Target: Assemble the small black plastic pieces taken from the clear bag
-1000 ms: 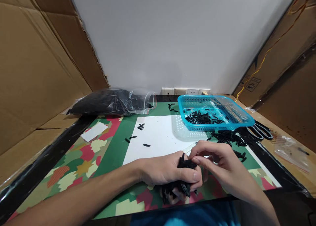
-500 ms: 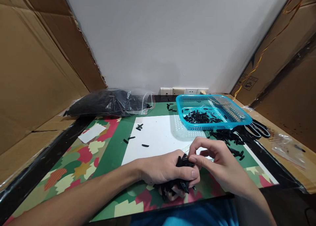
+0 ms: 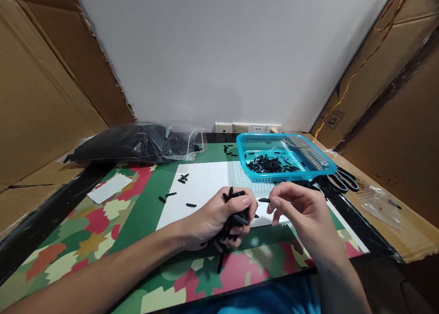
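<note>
My left hand (image 3: 224, 213) is closed around a bunch of small black strips (image 3: 239, 219); some stick out above the thumb and below the fingers. One loose black strip (image 3: 220, 262) shows just under that hand, either hanging or falling. To the right, my right hand (image 3: 298, 208) pinches a single black strip (image 3: 264, 200) between thumb and fingertips, apart from the bunch. Behind the hands stands a blue plastic basket (image 3: 286, 175) with a heap of black strips (image 3: 265, 164) inside. A white sheet (image 3: 209, 181) lies under the hands and basket.
A clear zip bag full of black pieces (image 3: 133, 142) lies at the back left. Scissors (image 3: 343, 180) and a small clear bag (image 3: 380, 206) are on the right. Several loose strips (image 3: 183, 178) lie on the sheet. Cardboard walls (image 3: 37, 67) flank the table; a white paper (image 3: 109, 188) lies left.
My right hand has drawn away from the bunch with one strip pinched. My left hand has risen slightly and moved left, still gripping the bunch. The whole view has shifted a little.
</note>
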A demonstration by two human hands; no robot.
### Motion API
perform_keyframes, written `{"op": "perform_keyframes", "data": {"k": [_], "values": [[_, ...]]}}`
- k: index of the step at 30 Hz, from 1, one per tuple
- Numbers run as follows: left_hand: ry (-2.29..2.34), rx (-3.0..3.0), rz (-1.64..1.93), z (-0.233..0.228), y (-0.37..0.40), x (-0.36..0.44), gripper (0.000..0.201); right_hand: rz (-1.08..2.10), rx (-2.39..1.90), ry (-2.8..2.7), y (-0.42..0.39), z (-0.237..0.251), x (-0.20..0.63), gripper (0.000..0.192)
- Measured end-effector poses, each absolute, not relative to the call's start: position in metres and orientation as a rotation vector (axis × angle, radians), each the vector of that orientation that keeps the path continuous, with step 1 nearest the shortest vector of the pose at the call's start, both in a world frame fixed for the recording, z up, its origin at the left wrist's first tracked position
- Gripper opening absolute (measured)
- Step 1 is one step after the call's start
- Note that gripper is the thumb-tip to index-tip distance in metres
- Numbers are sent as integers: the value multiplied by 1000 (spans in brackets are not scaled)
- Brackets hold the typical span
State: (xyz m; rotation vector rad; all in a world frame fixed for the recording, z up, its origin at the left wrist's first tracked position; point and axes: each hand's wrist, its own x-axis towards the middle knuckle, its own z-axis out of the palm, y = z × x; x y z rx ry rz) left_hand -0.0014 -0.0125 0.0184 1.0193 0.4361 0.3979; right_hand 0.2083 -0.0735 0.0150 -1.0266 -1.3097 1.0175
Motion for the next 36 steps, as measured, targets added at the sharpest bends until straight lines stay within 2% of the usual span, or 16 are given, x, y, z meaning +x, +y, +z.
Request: {"op": "perform_keyframes", "data": {"k": [14,19,36], "values": [[442,1072,416,18,-14,0,33,955,-1055,-1360,-75,12,200,17],[451,1071,427,16,-14,-1,36,944,-1083,-1351,-76,12,203,9],[459,1062,415,18,-15,0,37,905,-1083,-1378,-77,13,203,8]]}}
